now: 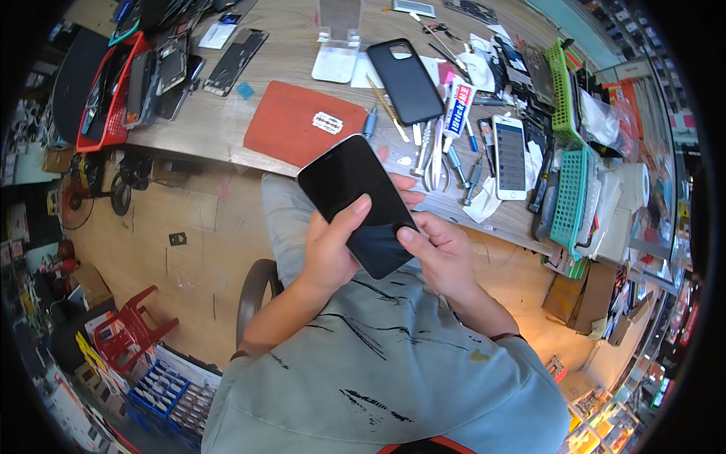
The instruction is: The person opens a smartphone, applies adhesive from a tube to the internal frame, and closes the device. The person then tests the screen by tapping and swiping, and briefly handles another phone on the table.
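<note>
Two bare hands, left hand (329,253) and right hand (442,253), together around one black phone (357,203) with a dark screen. One white phone (510,157) with a lit screen, lying flat on one wooden workbench (197,125). One empty black phone case (405,80). One orange mat (302,123). One white glue tube (458,107). Two green plastic baskets: green basket (572,198) near the bench edge, second green basket (561,89) farther back. One red basket (113,94), stuffed with phones too overlapped to count. One red plastic stool (134,327) on the floor. Small hand tools beside the glue tube, too crowded to count.
</note>
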Tool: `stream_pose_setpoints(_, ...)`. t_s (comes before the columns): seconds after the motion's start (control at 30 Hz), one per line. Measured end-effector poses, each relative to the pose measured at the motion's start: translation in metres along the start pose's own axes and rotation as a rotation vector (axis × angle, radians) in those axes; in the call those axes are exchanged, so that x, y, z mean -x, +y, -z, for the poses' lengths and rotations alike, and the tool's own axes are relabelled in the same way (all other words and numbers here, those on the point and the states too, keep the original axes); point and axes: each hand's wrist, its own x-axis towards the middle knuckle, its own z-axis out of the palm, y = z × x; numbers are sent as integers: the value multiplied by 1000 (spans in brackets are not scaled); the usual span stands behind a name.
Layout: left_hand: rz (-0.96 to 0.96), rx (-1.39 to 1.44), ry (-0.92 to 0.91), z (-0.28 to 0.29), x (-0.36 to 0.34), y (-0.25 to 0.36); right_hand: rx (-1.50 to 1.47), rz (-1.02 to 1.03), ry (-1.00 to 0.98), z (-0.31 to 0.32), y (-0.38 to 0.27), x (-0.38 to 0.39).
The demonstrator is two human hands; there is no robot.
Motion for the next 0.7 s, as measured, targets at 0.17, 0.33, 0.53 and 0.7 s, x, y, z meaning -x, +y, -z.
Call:
stream_pose_setpoints(0.17, 25, -32, 20, -3, 3, 3, 179, 63, 36, 4, 1, 5)
stream_pose_setpoints(0.33, 27, 43, 27, -3, 7, 1, 259, 101, 32, -3, -15, 7)
stream_pose_setpoints(0.53, 140, -219, -308, 61, 24, 34, 852, 305, -216, 41, -79, 11)
stream_pose_setpoints(0.7, 296, -493, -509, 42, 16, 40, 996, 282, -510, 44, -100, 5)
